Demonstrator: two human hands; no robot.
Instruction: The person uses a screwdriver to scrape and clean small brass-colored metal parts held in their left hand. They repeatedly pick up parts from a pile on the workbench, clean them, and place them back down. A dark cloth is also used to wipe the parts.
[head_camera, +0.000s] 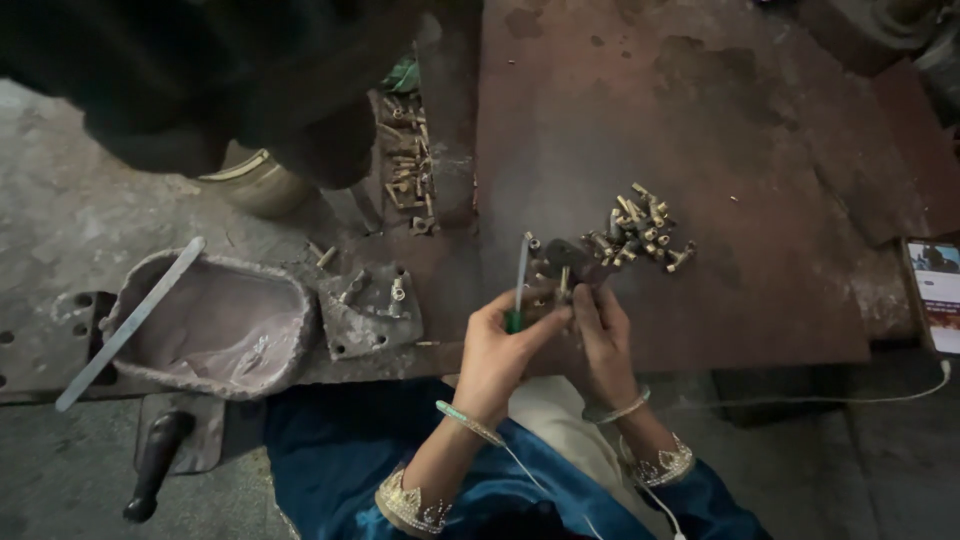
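My left hand (497, 352) grips a screwdriver (518, 288) with a green handle, its shaft pointing up and away from me. My right hand (603, 330) pinches a small dark metal part (563, 258) right beside the screwdriver's shaft, both hands held close together over the near edge of a rusty metal plate (700, 120). Just beyond the hands lies a heap of several small brass fittings (640, 232). Bangles sit on both wrists, and blue embroidered sleeves cover my forearms.
A battered oval metal basin (215, 325) with a flat metal strip (130, 322) across it sits at left. A small holed plate (370, 310) holds loose screws. More brass parts (405, 165) lie farther off. A lit phone (938, 295) with cable rests at right. A dark-handled tool (155, 465) lies low left.
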